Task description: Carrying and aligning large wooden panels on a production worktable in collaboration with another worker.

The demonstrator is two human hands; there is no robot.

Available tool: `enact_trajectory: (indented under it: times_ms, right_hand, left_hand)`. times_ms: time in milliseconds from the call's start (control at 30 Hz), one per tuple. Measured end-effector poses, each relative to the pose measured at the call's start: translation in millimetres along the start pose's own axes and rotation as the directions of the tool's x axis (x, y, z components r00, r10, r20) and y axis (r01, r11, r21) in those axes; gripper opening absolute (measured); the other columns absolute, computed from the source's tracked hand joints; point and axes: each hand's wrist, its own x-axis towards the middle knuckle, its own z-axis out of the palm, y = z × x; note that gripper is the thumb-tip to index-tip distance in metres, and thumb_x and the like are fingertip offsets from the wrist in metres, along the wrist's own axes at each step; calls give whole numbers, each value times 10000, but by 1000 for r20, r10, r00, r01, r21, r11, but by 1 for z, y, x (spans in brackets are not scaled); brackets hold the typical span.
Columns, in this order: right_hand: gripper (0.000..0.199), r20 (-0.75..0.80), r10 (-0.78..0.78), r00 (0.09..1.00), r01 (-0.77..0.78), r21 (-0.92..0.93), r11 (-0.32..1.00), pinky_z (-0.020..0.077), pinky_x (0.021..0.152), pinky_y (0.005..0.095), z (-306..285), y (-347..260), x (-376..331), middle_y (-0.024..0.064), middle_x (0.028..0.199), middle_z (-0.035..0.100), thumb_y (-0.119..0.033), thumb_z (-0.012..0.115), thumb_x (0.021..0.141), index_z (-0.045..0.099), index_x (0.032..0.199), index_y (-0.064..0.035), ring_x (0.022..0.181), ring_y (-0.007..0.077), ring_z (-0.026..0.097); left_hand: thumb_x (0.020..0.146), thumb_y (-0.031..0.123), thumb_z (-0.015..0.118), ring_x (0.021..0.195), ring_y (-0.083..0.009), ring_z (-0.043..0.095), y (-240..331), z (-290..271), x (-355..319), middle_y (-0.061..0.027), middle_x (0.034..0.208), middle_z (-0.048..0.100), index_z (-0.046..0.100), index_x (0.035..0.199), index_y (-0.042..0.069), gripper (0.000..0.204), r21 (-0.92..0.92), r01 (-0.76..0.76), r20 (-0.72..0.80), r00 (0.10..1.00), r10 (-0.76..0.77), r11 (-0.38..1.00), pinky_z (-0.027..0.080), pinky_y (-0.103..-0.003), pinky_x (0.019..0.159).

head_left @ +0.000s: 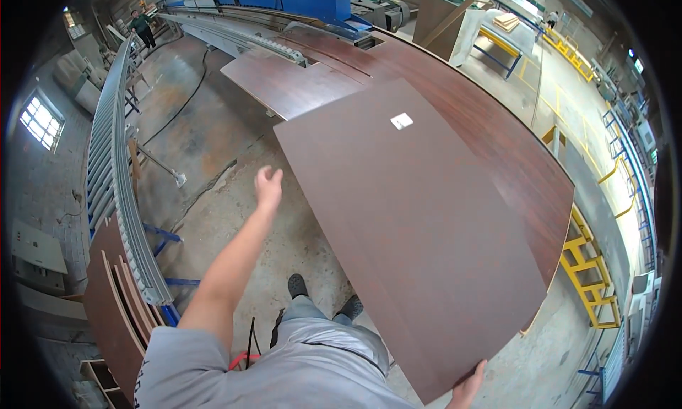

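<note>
My left hand (268,184) is hanging over open concrete floor (213,153), with free room toward the roller conveyor (117,167) on my left. To my right the big brown panel (412,238) is blocking the way; its left edge is lying just beside my hand. My right hand (467,388) is gripping its near corner.

panel (419,246) on stack (497,146), conveyor (117,167) left

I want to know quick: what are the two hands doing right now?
Left hand: loosely curled, holding nothing, in the air left of the brown panel.
Right hand: gripping the panel's near corner.
</note>
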Motion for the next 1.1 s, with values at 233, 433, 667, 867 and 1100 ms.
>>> enact_trajectory:
  times_ms: [233,433,667,867,1100]
  right_hand:
    - [751,-661,-216,718,-257,-540,801,238,1109,393,-19,-52,-25,184,1441,358,-535,334,970,338,1378,96,1313,289,327]
    - [664,-672,-285,684,-346,-643,683,287,1084,389,-67,-71,-12,155,1438,367,-471,377,971,346,1376,55,1293,310,366]
    - [702,-733,-108,672,-427,-502,752,278,1087,463,-59,-94,2,151,1501,269,-517,300,967,254,1453,-13,1334,332,304]
    - [718,-673,49,738,-465,-455,759,263,1093,482,-65,-100,36,147,1509,258,-564,249,958,263,1461,-50,1357,338,272]
    - [731,-652,12,758,-436,-494,752,262,1095,472,-84,-105,55,147,1509,260,-575,237,957,261,1461,-47,1359,335,270]
  left_hand:
    - [859,380,607,1086,-304,583,15,14,56,-157,1199,608,587,1229,72,482,436,-403,382,892,241,805,450,-374,933]
    - [813,303,707,772,-127,645,-14,-2,23,-84,853,713,723,932,36,293,100,-101,389,920,55,990,494,-278,728]
    - [827,325,693,708,-142,623,-25,-61,-19,-73,730,678,660,747,9,328,349,43,235,963,-131,936,472,-330,644]
    - [908,322,570,854,-224,658,-9,-56,2,-124,906,702,700,938,38,314,357,-228,479,877,32,906,479,-344,790]
    - [888,324,623,843,-186,654,-18,-49,4,-80,930,710,706,992,24,328,101,71,429,897,-108,992,481,-315,802]
